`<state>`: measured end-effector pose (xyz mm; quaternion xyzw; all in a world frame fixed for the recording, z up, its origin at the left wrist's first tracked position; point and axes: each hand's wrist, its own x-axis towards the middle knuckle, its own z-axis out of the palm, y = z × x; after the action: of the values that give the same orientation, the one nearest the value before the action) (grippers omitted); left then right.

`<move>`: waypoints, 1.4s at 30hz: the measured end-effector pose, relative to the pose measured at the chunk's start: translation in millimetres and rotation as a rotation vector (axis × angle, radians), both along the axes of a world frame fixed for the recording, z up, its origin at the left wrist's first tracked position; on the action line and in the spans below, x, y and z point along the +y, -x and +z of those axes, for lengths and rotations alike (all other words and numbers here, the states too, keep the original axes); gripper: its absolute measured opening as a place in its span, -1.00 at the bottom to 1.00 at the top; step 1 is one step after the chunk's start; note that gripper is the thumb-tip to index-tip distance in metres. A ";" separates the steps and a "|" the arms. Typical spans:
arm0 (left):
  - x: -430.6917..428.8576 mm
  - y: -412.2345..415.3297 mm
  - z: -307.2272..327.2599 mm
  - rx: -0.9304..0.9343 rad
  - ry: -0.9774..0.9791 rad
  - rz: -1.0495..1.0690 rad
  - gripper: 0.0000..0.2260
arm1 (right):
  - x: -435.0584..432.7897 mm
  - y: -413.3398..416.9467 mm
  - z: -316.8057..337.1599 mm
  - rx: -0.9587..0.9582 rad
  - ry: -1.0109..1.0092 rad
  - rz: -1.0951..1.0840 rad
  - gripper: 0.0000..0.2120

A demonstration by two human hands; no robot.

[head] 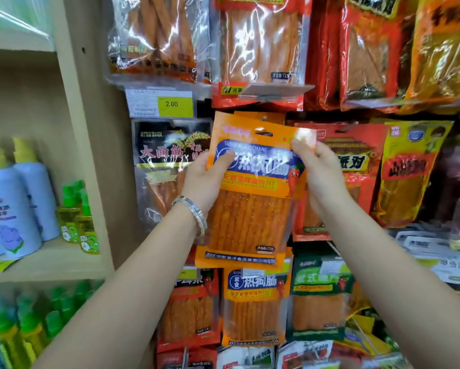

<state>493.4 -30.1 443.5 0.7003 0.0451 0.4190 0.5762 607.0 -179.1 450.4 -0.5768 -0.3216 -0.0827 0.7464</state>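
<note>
Rack of hanging snack packets (370,62), orange packet (250,214) upright before it at the middle, left hand (205,179) gripping its 9 o'clock edge, thumb curled on the front, right hand (320,174) at 2 o'clock, fingers (303,150) pressed together, pinching the top corner, silver bracelet (194,211) on the left wrist.

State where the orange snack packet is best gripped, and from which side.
Pinch the orange packet at its upper side edges from both sides, as the left hand and right hand do: it is flat, thin, upright, keeping the hang hole free.
</note>
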 end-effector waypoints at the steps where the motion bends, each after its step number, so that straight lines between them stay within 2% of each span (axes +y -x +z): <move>1: -1.3 -1.1 3.0 -0.038 -0.034 0.015 -0.78 | -1.2 -0.2 4.0 -0.033 -0.013 -0.026 -0.89; 3: -0.5 -2.1 10.0 -0.093 -0.133 -0.002 -0.50 | -3.5 -2.4 10.9 -0.117 -0.016 -0.107 -0.87; 5: 2.1 -1.3 17.9 -0.089 -0.368 0.046 -0.29 | -4.2 -3.0 19.4 -0.183 0.000 -0.191 -0.86; 7: 3.0 -2.2 26.0 -0.074 -0.643 0.160 -0.25 | -3.1 -5.3 26.4 -0.210 0.023 -0.230 -0.86; 8: 1.3 -2.3 29.6 -0.062 -0.716 0.189 -0.25 | -2.0 -6.8 29.3 -0.212 0.027 -0.238 -0.86; 10: -2.8 -4.3 35.1 -0.032 -0.730 0.178 -0.25 | 2.0 -7.8 34.9 -0.211 0.010 -0.221 -0.79; 15: -5.6 -8.6 35.6 -0.032 -0.680 0.131 -0.24 | 15.5 -13.3 45.1 -0.169 0.033 -0.247 -0.85; 21: 0.5 -13.8 25.4 -0.066 -0.683 0.085 -0.23 | 19.2 -23.6 31.0 -0.163 0.103 -0.304 -0.69; 25: 4.8 -19.6 15.8 -0.059 -0.680 0.089 -0.24 | 21.4 -27.1 18.4 -0.210 0.092 -0.397 -0.76; 26: 6.7 -22.2 10.6 -0.041 -0.695 0.096 -0.25 | 21.5 -24.9 13.7 -0.232 0.077 -0.442 -0.74; 28: 13.2 -28.5 -6.1 0.039 -0.756 0.147 -0.28 | 20.0 -21.9 -1.1 -0.356 0.086 -0.541 -0.56; 30: 21.0 -34.5 -31.3 0.151 -0.846 0.192 -0.30 | 18.3 -22.2 -22.6 -0.580 0.213 -0.671 -0.48; 34: 29.5 -45.6 -77.6 0.297 -1.001 0.220 -0.22 | 20.6 -29.2 -62.1 -0.921 0.572 -0.862 -0.53; 38: 31.8 -60.6 -85.5 0.367 -1.025 0.258 -0.18 | 28.3 -46.2 -72.7 -0.975 0.854 -0.990 -0.47; 42: 40.4 -80.2 -77.2 0.480 -0.992 0.258 -0.16 | 47.6 -60.8 -67.9 -0.940 1.047 -0.970 -0.45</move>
<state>573.6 10.2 366.3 0.9516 0.0579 0.2863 0.0959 667.8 -131.5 382.6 -0.8270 -0.3120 -0.4646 0.0545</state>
